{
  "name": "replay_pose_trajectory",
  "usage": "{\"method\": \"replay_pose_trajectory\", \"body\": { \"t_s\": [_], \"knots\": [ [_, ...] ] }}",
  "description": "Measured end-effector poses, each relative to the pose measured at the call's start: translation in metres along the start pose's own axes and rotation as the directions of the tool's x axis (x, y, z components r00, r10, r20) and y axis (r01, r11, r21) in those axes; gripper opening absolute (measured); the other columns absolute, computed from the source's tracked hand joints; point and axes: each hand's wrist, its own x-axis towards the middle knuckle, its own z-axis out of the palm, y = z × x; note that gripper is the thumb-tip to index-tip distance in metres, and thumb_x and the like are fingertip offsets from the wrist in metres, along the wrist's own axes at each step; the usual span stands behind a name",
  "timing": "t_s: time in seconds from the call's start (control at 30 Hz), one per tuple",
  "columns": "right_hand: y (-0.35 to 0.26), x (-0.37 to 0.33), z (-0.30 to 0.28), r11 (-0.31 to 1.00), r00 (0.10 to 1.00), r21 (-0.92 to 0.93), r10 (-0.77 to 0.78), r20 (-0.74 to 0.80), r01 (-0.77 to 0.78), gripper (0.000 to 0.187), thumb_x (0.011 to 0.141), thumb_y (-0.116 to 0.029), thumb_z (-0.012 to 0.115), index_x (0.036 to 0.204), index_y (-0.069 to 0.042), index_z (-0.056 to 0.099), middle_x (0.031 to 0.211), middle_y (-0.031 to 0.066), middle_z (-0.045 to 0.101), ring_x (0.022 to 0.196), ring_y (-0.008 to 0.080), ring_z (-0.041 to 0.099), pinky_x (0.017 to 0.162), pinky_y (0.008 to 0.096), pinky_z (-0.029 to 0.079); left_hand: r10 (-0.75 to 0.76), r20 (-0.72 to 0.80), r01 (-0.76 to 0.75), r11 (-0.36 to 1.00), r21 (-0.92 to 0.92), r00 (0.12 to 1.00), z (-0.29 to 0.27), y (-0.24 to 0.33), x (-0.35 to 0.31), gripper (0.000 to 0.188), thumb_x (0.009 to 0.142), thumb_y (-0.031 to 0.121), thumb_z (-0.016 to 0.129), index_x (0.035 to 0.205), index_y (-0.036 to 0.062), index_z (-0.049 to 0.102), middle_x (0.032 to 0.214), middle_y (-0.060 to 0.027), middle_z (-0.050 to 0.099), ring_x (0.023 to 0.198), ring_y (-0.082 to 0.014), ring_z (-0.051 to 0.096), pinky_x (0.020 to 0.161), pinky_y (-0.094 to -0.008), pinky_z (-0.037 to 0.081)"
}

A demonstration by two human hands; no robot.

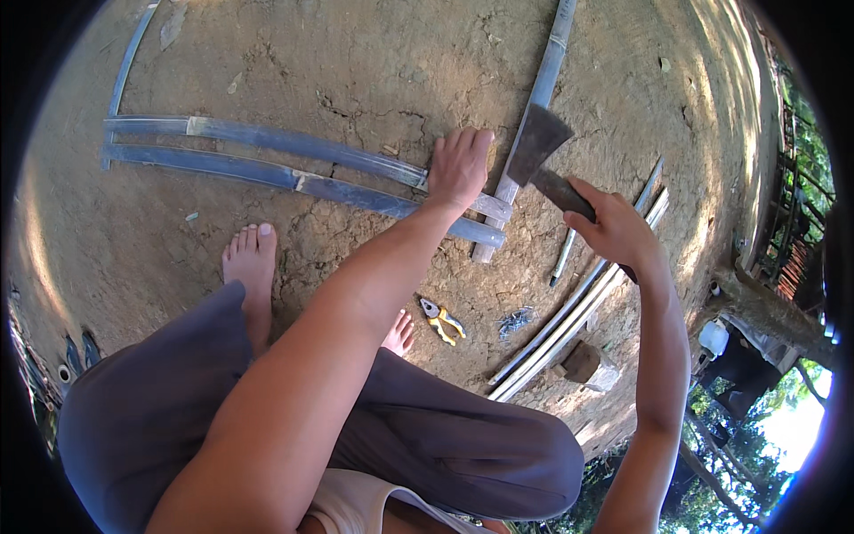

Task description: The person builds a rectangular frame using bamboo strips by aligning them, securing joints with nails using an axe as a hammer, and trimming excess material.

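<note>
Apparently a bracing step: the right hand (612, 230) has its grip clamped on the hatchet (541, 144); the left hand (459, 169) is at the upper slat (294, 141), its grip's closure undeterminable. That and the lower slat (365, 196) meet the crosspiece (545, 76) on the ground (356, 71). Any blow calls for clearance.

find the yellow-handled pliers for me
In the head view, the yellow-handled pliers lie on the dirt ground just below centre, between the right foot and a small pile of thin metal pieces.

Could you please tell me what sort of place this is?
Probably an outdoor yard: bare, cracked earth, green foliage at the lower right, and yellow-handled pliers lying on the dirt.
</note>
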Motion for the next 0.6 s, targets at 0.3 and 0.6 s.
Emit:
{"method": "replay_pose_trajectory", "body": {
  "t_s": [0.3, 0.6],
  "knots": [
    [-0.004, -0.012, 0.013, 0.980, 0.994, -0.197, -0.002, -0.112, -0.021, 0.053, 0.094, -0.026, 0.066, 0.142, -0.011, 0.051, 0.081, 0.0242, 0.071, 0.077, 0.0466, 0.069, 0.073, 0.0516, 0.056, -0.027, 0.038, 0.025, 0.998, 0.052, 0.999, 0.000, 0.006, 0.003, 0.030, 0.091, 0.009, 0.060, 0.120, 0.0137, 0.059, 0.110, -0.0042, 0.063, 0.106, -0.0243, 0.057, 0.090, -0.0406, 0.041],
    [-0.016, -0.022, 0.016, 0.959, 0.990, -0.269, 0.059, -0.126, -0.091, 0.051, 0.094, -0.029, 0.066, 0.142, -0.016, 0.050, 0.079, 0.0234, 0.070, 0.077, 0.0436, 0.070, 0.071, 0.0535, 0.056, -0.045, 0.065, 0.036, 0.991, 0.126, 0.997, 0.001, 0.004, 0.005, 0.032, 0.090, 0.010, 0.062, 0.122, 0.0140, 0.059, 0.111, -0.0035, 0.062, 0.107, -0.0228, 0.056, 0.090, -0.0398, 0.040]
  ]
}}
